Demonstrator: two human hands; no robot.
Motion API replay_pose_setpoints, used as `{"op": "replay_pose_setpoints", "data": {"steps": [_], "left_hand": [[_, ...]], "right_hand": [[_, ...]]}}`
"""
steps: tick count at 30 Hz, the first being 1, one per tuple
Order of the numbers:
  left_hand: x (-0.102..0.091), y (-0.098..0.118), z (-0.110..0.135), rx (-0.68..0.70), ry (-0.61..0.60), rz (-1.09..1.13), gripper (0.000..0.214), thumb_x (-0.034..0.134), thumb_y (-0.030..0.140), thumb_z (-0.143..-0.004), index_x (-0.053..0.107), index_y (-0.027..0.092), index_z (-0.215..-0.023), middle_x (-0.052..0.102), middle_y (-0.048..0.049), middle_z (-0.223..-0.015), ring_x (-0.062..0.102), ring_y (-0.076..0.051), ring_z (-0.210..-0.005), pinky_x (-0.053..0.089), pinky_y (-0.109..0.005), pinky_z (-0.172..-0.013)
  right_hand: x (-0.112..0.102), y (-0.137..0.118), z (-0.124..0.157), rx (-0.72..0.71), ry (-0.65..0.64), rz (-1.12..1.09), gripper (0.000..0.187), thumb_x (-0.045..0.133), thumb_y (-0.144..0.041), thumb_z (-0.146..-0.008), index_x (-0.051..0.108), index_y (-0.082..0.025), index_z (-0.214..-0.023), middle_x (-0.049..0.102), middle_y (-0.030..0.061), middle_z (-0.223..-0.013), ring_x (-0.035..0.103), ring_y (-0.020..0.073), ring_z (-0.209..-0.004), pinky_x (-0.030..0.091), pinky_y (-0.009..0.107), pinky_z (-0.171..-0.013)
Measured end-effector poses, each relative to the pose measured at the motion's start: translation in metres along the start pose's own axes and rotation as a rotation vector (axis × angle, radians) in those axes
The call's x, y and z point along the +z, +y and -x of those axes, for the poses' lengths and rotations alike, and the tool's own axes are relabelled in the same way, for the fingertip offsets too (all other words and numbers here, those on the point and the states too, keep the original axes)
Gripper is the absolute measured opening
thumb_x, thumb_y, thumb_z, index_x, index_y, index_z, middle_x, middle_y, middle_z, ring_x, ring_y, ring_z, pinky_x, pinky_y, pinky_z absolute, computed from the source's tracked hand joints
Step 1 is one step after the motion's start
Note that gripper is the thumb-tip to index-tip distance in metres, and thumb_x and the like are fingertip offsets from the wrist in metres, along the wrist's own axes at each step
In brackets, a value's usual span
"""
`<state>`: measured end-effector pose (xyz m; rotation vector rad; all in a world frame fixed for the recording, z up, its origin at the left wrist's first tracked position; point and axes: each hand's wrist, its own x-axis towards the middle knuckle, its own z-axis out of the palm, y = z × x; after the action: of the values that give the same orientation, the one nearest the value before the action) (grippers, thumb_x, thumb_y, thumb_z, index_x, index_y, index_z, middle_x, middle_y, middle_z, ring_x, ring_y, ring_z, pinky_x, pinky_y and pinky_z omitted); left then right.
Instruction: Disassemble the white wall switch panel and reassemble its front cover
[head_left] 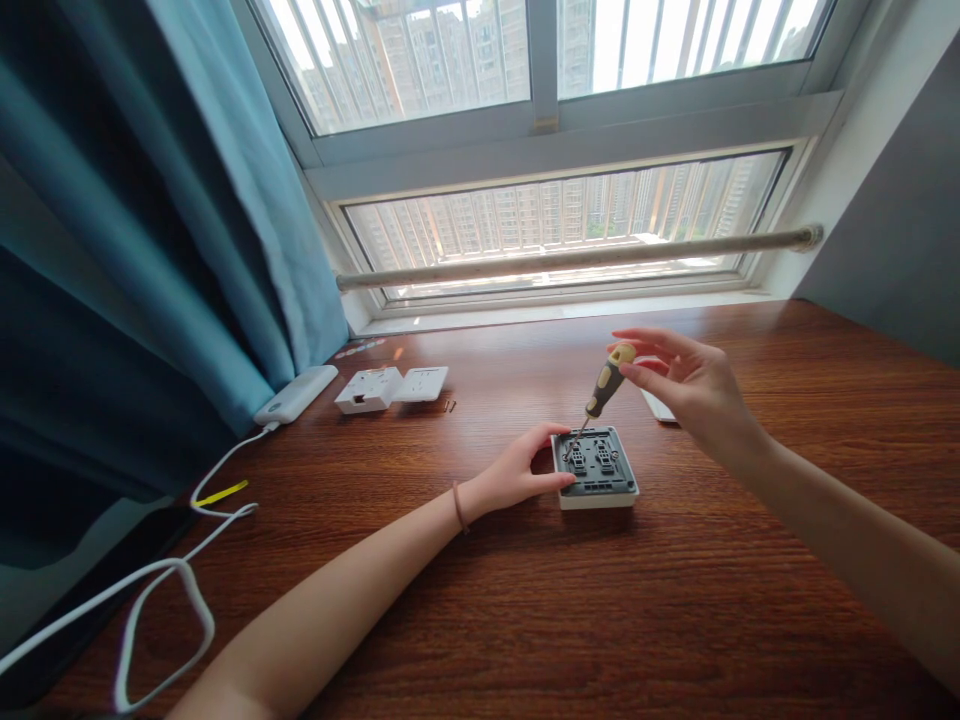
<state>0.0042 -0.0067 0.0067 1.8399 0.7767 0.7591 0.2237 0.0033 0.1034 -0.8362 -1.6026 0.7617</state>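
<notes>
A square wall-switch module [596, 467], grey inside with a white rim, lies back-side up on the wooden desk [525, 620]. My left hand [517, 470] grips its left edge between thumb and fingers. My right hand [686, 385] pinches the top of a small yellow-and-black screwdriver [604, 385]. The screwdriver leans down to the left, its tip resting at the module's upper left corner.
Two white switch parts [390, 387] and a white power bank [296, 394] lie at the back left, with small screws [450, 405] beside them. A white cable [172, 570] loops along the left edge. A white plate [658, 405] lies behind my right hand. Blue curtain [150, 220] at left.
</notes>
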Motion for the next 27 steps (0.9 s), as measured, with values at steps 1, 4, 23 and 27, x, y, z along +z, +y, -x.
{"op": "replay_pose_setpoints", "data": {"steps": [1, 4, 23, 27], "left_hand": [[0.000, 0.000, 0.000, -0.004, -0.002, 0.001, 0.056, 0.066, 0.030, -0.073, 0.041, 0.019, -0.122, 0.050, -0.0111, -0.123, 0.048, -0.023, -0.113, 0.036, -0.039, -0.099], [0.000, 0.002, 0.000, -0.009, -0.003, 0.010, 0.056, 0.066, 0.030, -0.074, 0.041, 0.019, -0.122, 0.050, -0.0110, -0.123, 0.048, -0.023, -0.113, 0.036, -0.039, -0.099], [0.001, 0.002, 0.000, 0.011, 0.009, -0.014, 0.055, 0.066, 0.030, -0.073, 0.042, 0.019, -0.122, 0.050, -0.0108, -0.123, 0.048, -0.023, -0.113, 0.036, -0.040, -0.099], [0.000, 0.001, 0.000, 0.013, 0.004, -0.016, 0.054, 0.066, 0.029, -0.073, 0.043, 0.019, -0.121, 0.050, -0.0111, -0.122, 0.049, -0.023, -0.112, 0.037, -0.040, -0.098]], "right_hand": [[0.000, -0.002, 0.000, 0.004, -0.022, -0.036, 0.028, 0.063, -0.027, -0.076, 0.061, -0.024, -0.105, 0.066, 0.0034, -0.099, 0.061, 0.0192, -0.093, 0.047, 0.040, -0.087], [0.001, -0.006, 0.002, 0.008, -0.061, -0.102, 0.022, 0.058, -0.023, -0.080, 0.061, -0.022, -0.102, 0.066, 0.0039, -0.102, 0.059, 0.0193, -0.099, 0.044, 0.040, -0.093], [0.004, 0.003, 0.000, 0.067, -0.010, -0.130, 0.023, 0.066, -0.029, -0.074, 0.063, -0.022, -0.096, 0.066, 0.0048, -0.100, 0.061, 0.0187, -0.092, 0.049, 0.037, -0.085], [0.003, 0.008, -0.001, 0.055, 0.041, -0.062, 0.025, 0.071, -0.028, -0.068, 0.064, -0.023, -0.091, 0.065, 0.0014, -0.083, 0.062, 0.0169, -0.079, 0.051, 0.035, -0.076]]}}
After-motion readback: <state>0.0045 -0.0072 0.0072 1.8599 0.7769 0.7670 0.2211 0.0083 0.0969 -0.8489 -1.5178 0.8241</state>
